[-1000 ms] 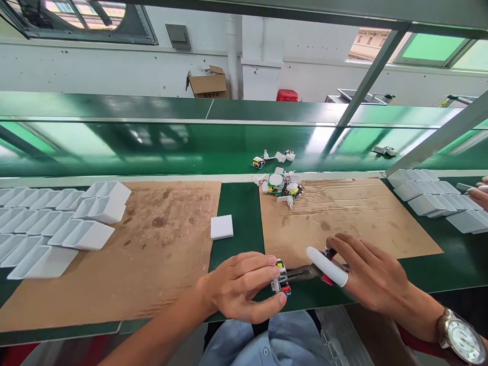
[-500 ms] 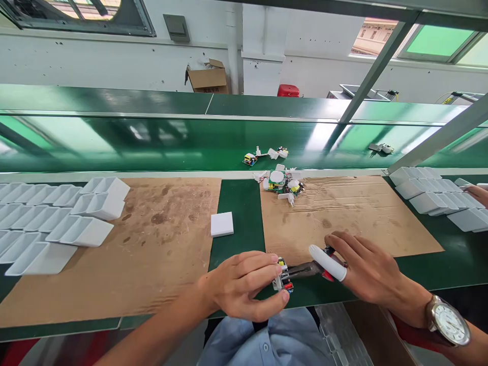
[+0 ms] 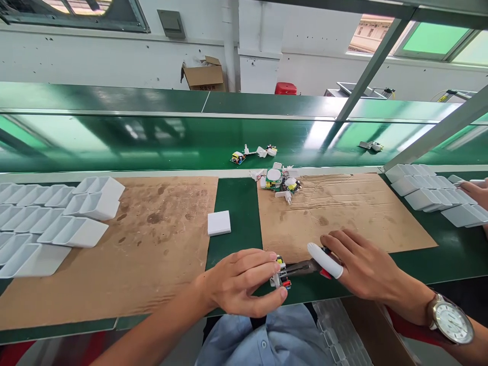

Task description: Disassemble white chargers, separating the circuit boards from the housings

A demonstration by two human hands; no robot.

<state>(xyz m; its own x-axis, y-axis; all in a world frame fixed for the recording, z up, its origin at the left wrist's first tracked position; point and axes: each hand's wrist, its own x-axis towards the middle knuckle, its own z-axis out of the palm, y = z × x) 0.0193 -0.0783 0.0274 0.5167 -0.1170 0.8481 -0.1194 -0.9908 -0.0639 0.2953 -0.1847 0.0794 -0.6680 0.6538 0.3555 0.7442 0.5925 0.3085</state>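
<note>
Handwork over a green worktop (image 3: 244, 203), both grips occupied. The left hand (image 3: 244, 282) is closed on a small circuit piece (image 3: 282, 280), held between fingers and thumb over the worktop's front margin; the right hand (image 3: 362, 267) is closed around pliers (image 3: 303, 268), whose tips lie at the piece (whether the jaws are pinched tight cannot be told). Over the last second this arrangement has scarcely altered. The clear change lies beyond: the linked boards (image 3: 238, 158) on the green strip (image 3: 152, 145) have shifted left relative to the cardboard sheet (image 3: 343, 213), as has the loose assembly (image 3: 371, 146) farther right, which suggests a moving surface. The board cluster (image 3: 273, 176) at the sheet's far edge and the white block (image 3: 219, 222) keep their places. Judged from this, the piece is being worked in a steady hold, and the drift behind does not appear to bear on it.
</note>
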